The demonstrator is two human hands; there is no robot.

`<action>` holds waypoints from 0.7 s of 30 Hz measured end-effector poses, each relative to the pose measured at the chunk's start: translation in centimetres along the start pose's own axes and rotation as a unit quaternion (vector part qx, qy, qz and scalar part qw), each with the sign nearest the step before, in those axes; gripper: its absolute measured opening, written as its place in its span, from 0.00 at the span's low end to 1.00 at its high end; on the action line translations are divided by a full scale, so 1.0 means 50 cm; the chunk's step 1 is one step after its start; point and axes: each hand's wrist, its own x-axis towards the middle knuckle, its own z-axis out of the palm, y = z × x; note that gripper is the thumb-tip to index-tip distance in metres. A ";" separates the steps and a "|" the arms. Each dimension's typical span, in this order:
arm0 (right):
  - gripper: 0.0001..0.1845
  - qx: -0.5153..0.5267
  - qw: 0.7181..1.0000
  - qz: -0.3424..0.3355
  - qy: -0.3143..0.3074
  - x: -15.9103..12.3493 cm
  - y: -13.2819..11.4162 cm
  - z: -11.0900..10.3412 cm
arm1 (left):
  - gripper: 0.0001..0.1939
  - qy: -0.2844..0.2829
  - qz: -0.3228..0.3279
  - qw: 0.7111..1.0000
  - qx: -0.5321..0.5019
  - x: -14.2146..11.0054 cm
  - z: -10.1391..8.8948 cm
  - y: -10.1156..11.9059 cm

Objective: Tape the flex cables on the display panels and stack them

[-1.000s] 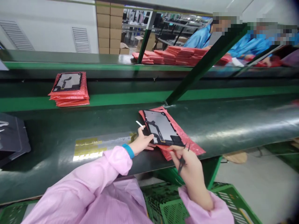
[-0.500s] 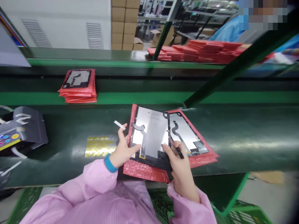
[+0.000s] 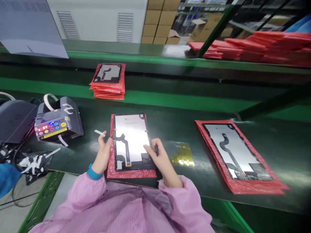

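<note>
A tablet screen [image 3: 136, 139], back side up with a dark flex cable [image 3: 126, 150], lies on a red bubble-wrap bag [image 3: 143, 173] in front of me. My left hand [image 3: 103, 155] grips its left edge, the thumb beside the cable's free end. A short white tape strip [image 3: 99, 133] sticks out at my left index fingertip. My right hand [image 3: 160, 160] is closed on the screen's right edge, thumb on top. A small dark object [image 3: 156, 149] shows among its fingers; I cannot tell its kind. Under the right wrist lies a sheet of yellow stickers [image 3: 183, 155].
Another screen [image 3: 236, 150] on red bags lies to the right. A stack of red bags [image 3: 109, 94] topped by a screen stands at the back. A tape dispenser [image 3: 59, 119] is at left. Red packages [image 3: 267, 45] fill the upper shelf behind a green post [image 3: 216, 29].
Both hands have moved the screen and its red bag leftward, away from the other screen and past the yellow stickers. The view has shifted left, bringing the whole tape dispenser into sight.
</note>
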 end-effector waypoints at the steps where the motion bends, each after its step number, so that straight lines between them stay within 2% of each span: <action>1: 0.27 -0.012 1.000 0.006 -0.009 0.002 -0.001 0.008 | 0.44 -0.002 0.004 1.000 0.007 0.001 -0.004 -0.003; 3: 0.26 -0.044 0.999 0.020 0.007 0.000 -0.005 -0.001 | 0.46 -0.026 0.023 0.999 0.018 0.002 -0.009 -0.011; 6: 0.24 -0.047 0.993 0.044 0.101 -0.014 -0.002 -0.063 | 0.47 -0.051 0.062 0.996 0.041 0.001 -0.016 -0.024; 9: 0.30 0.004 0.981 0.058 0.184 -0.039 0.023 -0.143 | 0.44 -0.031 0.088 0.989 0.119 -0.008 -0.026 -0.032; 12: 0.26 0.008 0.971 0.068 0.230 -0.068 0.054 -0.195 | 0.40 0.005 0.124 0.965 0.233 -0.024 -0.037 -0.034; 17: 0.25 -0.033 0.962 0.102 0.252 -0.099 0.068 -0.205 | 0.26 0.026 0.231 0.896 0.378 -0.042 -0.050 -0.033; 21: 0.26 -0.058 0.958 0.105 0.260 -0.099 0.056 -0.201 | 0.26 0.016 0.301 0.856 0.420 -0.045 -0.058 -0.032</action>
